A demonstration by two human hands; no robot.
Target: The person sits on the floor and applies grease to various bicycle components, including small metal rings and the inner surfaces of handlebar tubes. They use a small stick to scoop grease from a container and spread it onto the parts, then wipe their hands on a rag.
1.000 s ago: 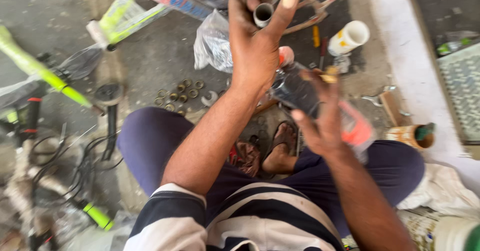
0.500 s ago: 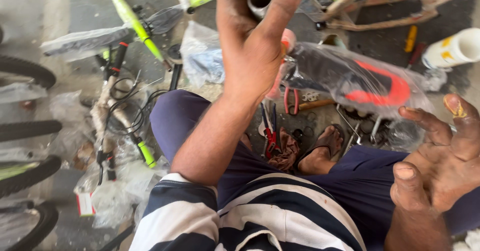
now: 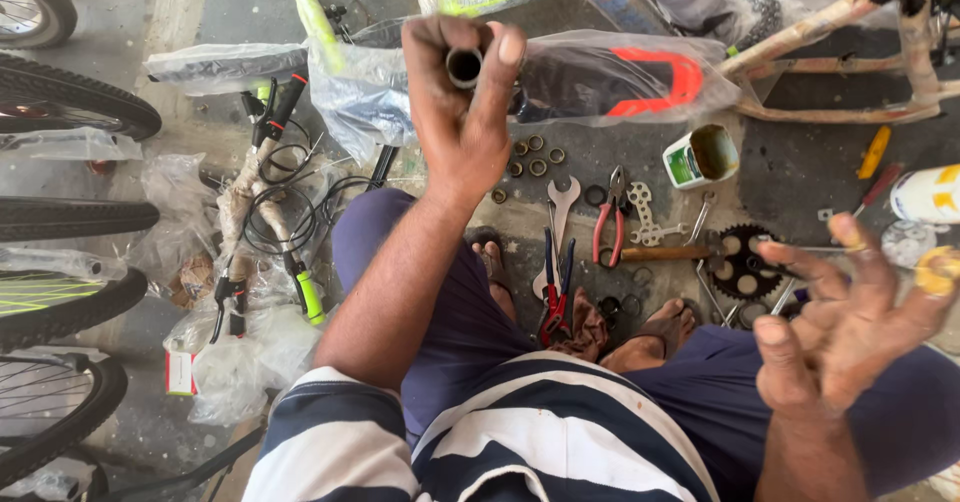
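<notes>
My left hand (image 3: 462, 112) is raised in front of me and grips a short metal tube (image 3: 463, 65), its open end facing the camera. My right hand (image 3: 850, 317) hovers at the right with greasy fingers spread and nothing in it. Behind the left hand lies a black and red part in a clear plastic bag (image 3: 610, 77). On the floor between my feet lie red-handled pliers (image 3: 608, 224), a spanner (image 3: 560, 202), blue and red cutters (image 3: 555, 287), a hammer (image 3: 665, 253) and a black chainring (image 3: 745, 260).
Several metal rings (image 3: 530, 157) lie near an open green and white tin (image 3: 703, 154). Bicycle wheels (image 3: 60, 102) line the left edge. Wrapped handlebars with cables (image 3: 265, 212) lie at the left, and a wrapped bicycle frame (image 3: 850, 22) stands at the top right.
My right hand let go of the bagged black and red part and dropped down to the right, open. The view swung left; my left hand kept the tube raised.
</notes>
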